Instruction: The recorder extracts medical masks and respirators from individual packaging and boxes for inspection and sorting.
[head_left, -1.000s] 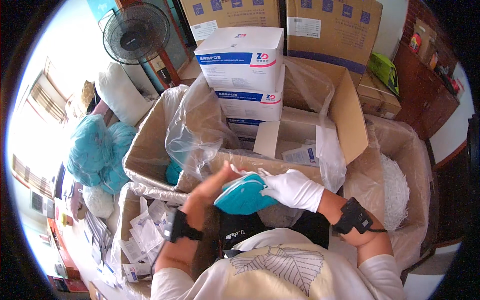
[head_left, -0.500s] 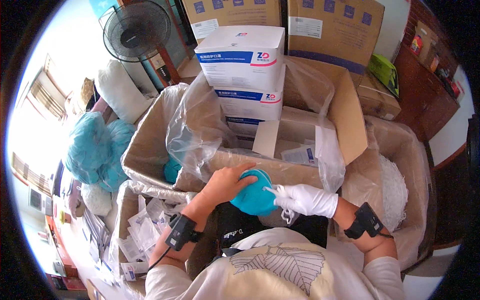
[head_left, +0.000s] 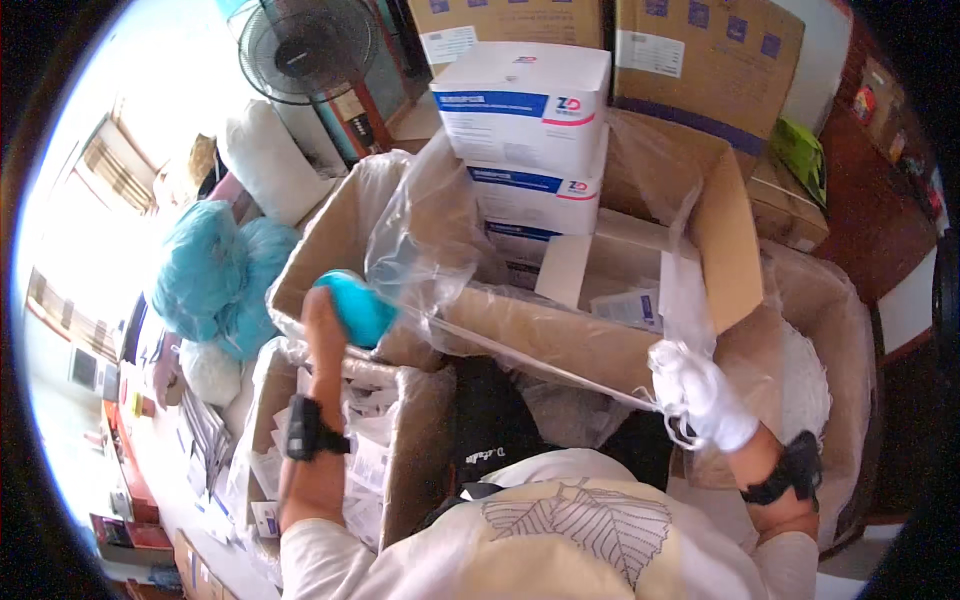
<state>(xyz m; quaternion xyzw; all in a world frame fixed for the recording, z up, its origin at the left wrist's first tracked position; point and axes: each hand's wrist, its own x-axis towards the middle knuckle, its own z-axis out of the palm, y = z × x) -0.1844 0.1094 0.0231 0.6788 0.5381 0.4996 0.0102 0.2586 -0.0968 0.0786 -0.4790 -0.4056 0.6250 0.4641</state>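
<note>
Half a sec ago both hands were together at ctr; now I see them well apart. The left hand (head_left: 322,318) is at left, touching the turquoise mask (head_left: 364,312), which is over the left carton (head_left: 325,235). B/c of blur and hidden fingers, I can't tell how far it's open, or if it grips. The right hand (head_left: 700,395), w/ white glove, is closed round white cords (head_left: 682,432); one seems to stretch taut toward the mask. For the work, I judge this means mask & cord end are now handled separately.
</note>
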